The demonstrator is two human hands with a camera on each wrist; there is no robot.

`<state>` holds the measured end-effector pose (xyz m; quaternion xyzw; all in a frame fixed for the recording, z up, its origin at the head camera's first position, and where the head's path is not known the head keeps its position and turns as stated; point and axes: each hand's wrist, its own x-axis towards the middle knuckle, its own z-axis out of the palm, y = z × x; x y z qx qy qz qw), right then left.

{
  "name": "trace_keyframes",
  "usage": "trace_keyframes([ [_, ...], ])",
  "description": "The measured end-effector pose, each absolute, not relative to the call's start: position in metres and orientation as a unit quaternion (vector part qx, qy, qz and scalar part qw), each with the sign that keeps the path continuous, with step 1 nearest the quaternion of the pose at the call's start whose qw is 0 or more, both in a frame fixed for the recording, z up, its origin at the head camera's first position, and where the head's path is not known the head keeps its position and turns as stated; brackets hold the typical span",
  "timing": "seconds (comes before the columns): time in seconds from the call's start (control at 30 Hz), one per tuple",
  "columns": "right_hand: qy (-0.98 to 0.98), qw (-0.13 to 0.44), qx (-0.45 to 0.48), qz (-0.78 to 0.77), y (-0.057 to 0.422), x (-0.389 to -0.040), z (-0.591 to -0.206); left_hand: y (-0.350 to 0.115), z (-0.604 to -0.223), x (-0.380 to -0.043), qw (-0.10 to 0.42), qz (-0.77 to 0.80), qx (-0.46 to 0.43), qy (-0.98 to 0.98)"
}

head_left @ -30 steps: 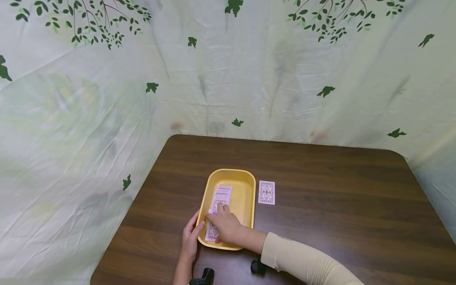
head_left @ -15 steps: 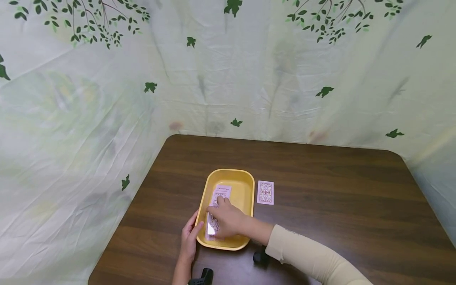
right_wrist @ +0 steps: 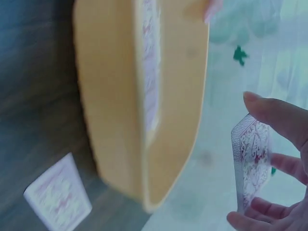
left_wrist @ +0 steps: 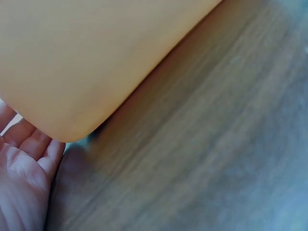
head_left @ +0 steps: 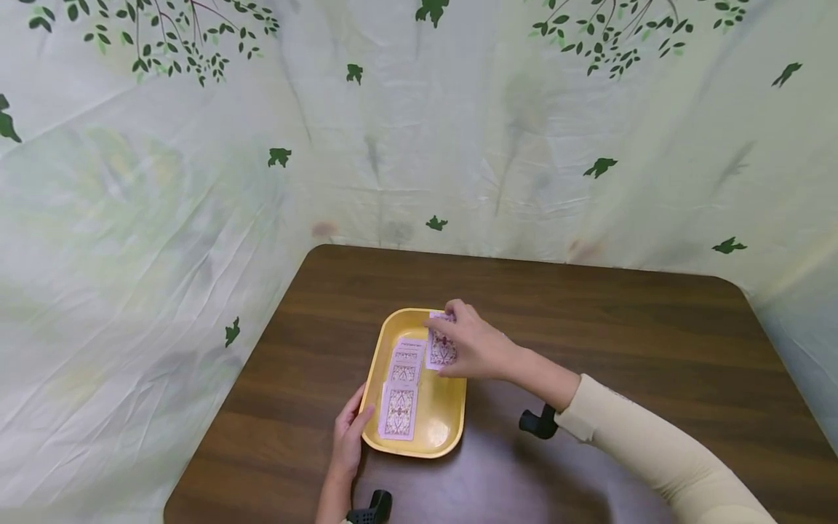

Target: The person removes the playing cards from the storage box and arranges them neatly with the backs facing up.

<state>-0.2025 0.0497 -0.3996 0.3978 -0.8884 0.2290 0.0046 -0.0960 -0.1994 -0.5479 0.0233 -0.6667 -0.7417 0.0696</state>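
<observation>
My right hand (head_left: 476, 346) holds a playing card (head_left: 440, 348) by its edges, over the right side of a yellow tray (head_left: 440, 426). The same card (right_wrist: 252, 154) shows its patterned back in the right wrist view, between thumb and fingers. Overlapping playing cards (head_left: 398, 411) lie in a column along the tray's left side, backs up. At the tray's near left side my left hand (head_left: 348, 440) grips the wall, thumb at the rim. In the left wrist view, the fingers (left_wrist: 36, 144) reach the underside of the tray's corner.
Another playing card (right_wrist: 60, 197) lies on the table right of the tray; my right hand covers it in the head view. The brown wooden table (head_left: 622, 335) meets a leaf-printed cloth (head_left: 491, 145) behind and at the left. Black wrist cameras (head_left: 538, 423) are strapped on.
My right hand has lifted a card from the column inside the tray and moved it up and right. The left hand and tray have stayed in place.
</observation>
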Motion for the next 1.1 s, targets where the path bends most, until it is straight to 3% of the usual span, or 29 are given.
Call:
trace_keyframes([
  [0.37,-0.899,0.047,0.349,0.26,0.117,-0.215,-0.416,-0.199,-0.546,-0.097,0.073,-0.745,0.026,-0.663],
  [0.7,-0.921,-0.003,0.3,0.25,0.158,-0.218,-0.463,-0.197,-0.547,-0.097,0.071,-0.742,0.027,-0.666],
  [1.1,-0.917,-0.079,0.324,0.219,0.18,-0.222,-0.496,-0.198,-0.548,-0.097,0.072,-0.741,0.029,-0.667],
])
